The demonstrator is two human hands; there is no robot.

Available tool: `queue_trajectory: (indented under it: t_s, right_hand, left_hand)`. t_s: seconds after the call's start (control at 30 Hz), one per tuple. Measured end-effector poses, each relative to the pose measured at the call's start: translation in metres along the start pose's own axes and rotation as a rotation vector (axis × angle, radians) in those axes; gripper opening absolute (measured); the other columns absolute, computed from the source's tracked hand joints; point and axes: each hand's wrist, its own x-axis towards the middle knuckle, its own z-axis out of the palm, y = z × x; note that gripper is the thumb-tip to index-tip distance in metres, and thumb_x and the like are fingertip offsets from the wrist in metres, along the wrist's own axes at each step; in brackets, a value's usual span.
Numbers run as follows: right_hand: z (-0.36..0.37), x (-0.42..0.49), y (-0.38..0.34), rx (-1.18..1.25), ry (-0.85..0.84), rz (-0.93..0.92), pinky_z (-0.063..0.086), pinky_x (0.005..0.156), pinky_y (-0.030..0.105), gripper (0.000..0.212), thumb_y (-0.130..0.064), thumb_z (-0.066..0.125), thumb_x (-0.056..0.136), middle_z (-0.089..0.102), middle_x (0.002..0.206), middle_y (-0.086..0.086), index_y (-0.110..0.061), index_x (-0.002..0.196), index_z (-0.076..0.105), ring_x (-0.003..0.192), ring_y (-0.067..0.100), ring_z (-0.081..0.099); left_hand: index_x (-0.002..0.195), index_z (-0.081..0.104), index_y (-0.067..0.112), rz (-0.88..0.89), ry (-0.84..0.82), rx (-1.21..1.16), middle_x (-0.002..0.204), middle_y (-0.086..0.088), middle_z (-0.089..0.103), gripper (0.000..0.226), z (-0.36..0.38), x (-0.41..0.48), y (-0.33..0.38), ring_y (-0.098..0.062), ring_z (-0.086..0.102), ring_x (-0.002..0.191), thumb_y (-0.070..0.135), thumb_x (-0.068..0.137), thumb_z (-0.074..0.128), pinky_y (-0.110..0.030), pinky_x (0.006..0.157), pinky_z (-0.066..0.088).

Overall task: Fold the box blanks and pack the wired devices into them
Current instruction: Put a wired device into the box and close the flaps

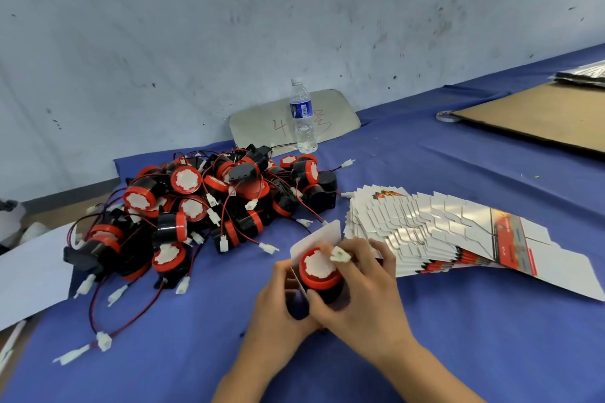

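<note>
A: 1 unit in hand, none visibly finished. The black cylindrical device with a red rim and white face (320, 268) sits partway into a folded white card box (302, 250), flap standing open behind it, low centre on the blue cloth table (458, 337).

B: Fingers?

A: Left hand (281, 301) is curled round the box's left wall, steadying it. Right hand (366, 291) wraps the device body; its fingertips (352, 253) pinch the white plastic connector (340, 255) against the device face, seemingly tucking the lead in. Whether the wire is fully inside, cannot tell.

B: Remaining work?

A: Judged early. Flap still to close on this one. Beyond the hands to the right, a fanned stack of flat white-and-red printed box blanks (442, 232), all unfolded. To the left, a large heap of identical black-and-red wired devices (203, 206) with loose red and black leads. No closed boxes in view.

B: Farther back?

A: 1 clear plastic water bottle (302, 118) by the wall; brown cardboard sheet (540, 118) far right.
</note>
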Motion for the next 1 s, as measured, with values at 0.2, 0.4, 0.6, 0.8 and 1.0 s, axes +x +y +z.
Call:
queue_trajectory:
  t_s: [0.2,0.4,0.6,0.8,1.0]
  right_hand:
    - [0.002,0.0,0.002,-0.004,-0.102,-0.023,0.04,0.103,0.051,0.036,-0.032,0.081,0.066,0.064,0.093,0.002,-0.014,0.096,0.075,0.096,0.011,0.054]
    - [0.0,0.0,0.003,0.033,-0.3,0.045,0.026,0.116,0.045,0.026,-0.037,0.062,0.082,0.064,0.092,-0.004,-0.018,0.094,0.076,0.089,0.007,0.059]
    - [0.0,-0.003,0.005,0.034,-0.464,0.073,0.005,0.119,0.042,0.03,-0.035,0.042,0.098,0.058,0.107,-0.012,-0.027,0.103,0.07,0.11,0.001,0.049]
    - [0.001,-0.003,0.001,0.114,-0.225,0.016,0.045,0.099,0.049,0.017,-0.014,0.061,0.082,0.059,0.114,0.001,-0.018,0.096,0.07,0.108,0.006,0.045]
    - [-0.008,0.003,0.001,0.222,-0.008,-0.018,0.05,0.072,0.032,0.032,-0.015,0.049,0.091,0.058,0.105,-0.007,-0.027,0.121,0.054,0.085,0.017,0.058]
  left_hand:
    - [0.107,0.042,0.054,-0.017,0.012,0.001,0.104,0.025,0.064,0.059,-0.003,0.0,-0.003,-0.005,0.064,0.093,0.051,0.056,0.072,-0.017,0.075,0.051]
    - [0.117,0.038,0.057,-0.032,0.044,0.012,0.107,0.025,0.063,0.066,-0.002,-0.001,-0.003,-0.001,0.062,0.095,0.055,0.059,0.069,-0.014,0.075,0.05]
    - [0.136,0.008,0.07,0.056,0.051,0.083,0.126,0.035,0.049,0.102,-0.003,-0.004,-0.002,0.011,0.052,0.11,0.023,0.079,0.078,-0.002,0.08,0.042]
    - [0.116,0.049,0.056,0.17,0.051,0.165,0.13,0.02,0.043,0.043,-0.003,-0.002,0.005,0.002,0.051,0.117,0.039,0.082,0.07,-0.013,0.089,0.045]
    - [0.085,0.053,0.043,0.16,0.117,0.191,0.121,0.024,0.045,0.02,-0.005,-0.001,0.004,0.008,0.052,0.104,0.056,0.076,0.063,-0.003,0.076,0.039]
